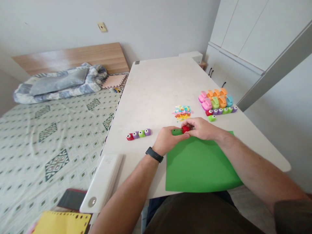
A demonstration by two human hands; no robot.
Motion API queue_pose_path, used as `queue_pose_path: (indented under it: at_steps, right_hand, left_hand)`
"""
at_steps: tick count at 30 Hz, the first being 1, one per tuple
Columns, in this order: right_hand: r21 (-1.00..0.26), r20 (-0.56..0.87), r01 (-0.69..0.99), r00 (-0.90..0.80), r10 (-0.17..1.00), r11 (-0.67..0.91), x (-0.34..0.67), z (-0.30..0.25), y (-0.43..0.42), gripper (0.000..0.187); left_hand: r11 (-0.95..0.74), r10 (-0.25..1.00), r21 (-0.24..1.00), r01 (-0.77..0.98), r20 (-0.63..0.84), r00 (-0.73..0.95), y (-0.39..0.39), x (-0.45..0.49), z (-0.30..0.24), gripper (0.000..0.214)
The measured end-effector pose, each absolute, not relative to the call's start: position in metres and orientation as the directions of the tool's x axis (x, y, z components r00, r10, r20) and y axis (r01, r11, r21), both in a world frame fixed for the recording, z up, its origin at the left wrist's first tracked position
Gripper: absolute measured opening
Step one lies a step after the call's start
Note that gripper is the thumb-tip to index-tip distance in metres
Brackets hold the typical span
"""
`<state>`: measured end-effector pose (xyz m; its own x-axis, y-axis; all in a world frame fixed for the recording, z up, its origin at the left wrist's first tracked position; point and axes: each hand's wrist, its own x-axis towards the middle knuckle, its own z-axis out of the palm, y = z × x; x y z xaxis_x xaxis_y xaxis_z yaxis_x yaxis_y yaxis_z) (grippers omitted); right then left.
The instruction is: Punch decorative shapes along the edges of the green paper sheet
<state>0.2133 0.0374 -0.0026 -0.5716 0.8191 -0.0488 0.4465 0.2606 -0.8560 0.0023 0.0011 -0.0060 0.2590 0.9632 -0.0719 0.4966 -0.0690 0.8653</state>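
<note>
The red punch (185, 129) sits at the green sheet's (200, 165) far edge, gripped by the closed fingers of the right hand (203, 129). The left hand (167, 140), curled, pinches the sheet beside it. Confetti (182, 112) lies just beyond.

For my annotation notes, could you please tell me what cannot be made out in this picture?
All in the head view:
Red punch: largely covered by the right hand and left hand; whether it bites the green sheet is hidden.
Left hand's fingertips: hidden behind the hand itself.
Pile of paper cutouts: too small to tell their shapes.
Yellow sheet: cut off by the bottom edge.
</note>
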Motion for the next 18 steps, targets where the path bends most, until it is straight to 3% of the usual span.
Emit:
queue_pose_path:
  at_steps: [18]
  right_hand:
    - [-0.851,-0.064,0.467,-0.546,0.835,0.24,0.2097,-0.0054,0.0375,0.022]
  left_hand:
    - [-0.153,0.96,0.816,0.558,-0.011,0.28,0.0044,0.0016,-0.0102,0.058]
